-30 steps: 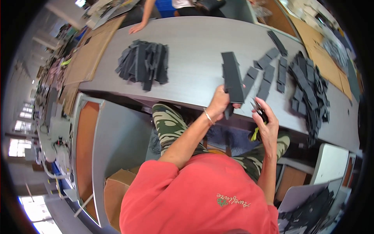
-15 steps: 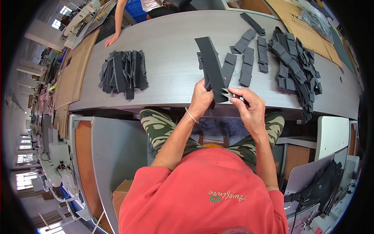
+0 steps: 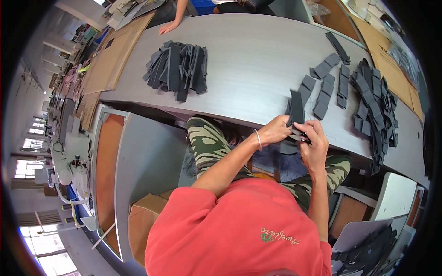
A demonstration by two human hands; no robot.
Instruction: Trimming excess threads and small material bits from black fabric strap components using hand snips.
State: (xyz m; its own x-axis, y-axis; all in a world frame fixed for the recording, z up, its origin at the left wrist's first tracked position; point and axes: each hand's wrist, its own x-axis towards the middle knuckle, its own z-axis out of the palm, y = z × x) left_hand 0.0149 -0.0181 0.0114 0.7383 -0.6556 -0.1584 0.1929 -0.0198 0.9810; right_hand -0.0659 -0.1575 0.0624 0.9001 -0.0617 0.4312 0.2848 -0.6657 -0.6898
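Just over the table's near edge, my left hand (image 3: 276,130) is closed on a dark grey fabric strip (image 3: 297,106), which stands up from the fingers. More grey cloth hangs below that hand. My right hand (image 3: 316,143) is closed around small thread snips (image 3: 304,138), their dark handle showing between the fingers and the blades hidden. Its fingertips touch or nearly touch the strip's lower end. Beyond the hands lie several loose folded strips (image 3: 325,96). A large heap of joined strips (image 3: 375,106) spills over the table edge at right, and a stacked pile of strips (image 3: 177,69) lies at left.
The grey table (image 3: 244,64) curves around my front. Another person's hand (image 3: 170,27) rests on its far left edge. Flat cardboard (image 3: 113,64) lies at left, more cardboard (image 3: 384,60) at far right. A cardboard box (image 3: 143,216) sits low at my left; sewing machines stand beyond.
The view has swung left, so the table's things sit further right. The strip between my hands now shows shorter and more upright. The snips' blades, visible before, are now hidden.
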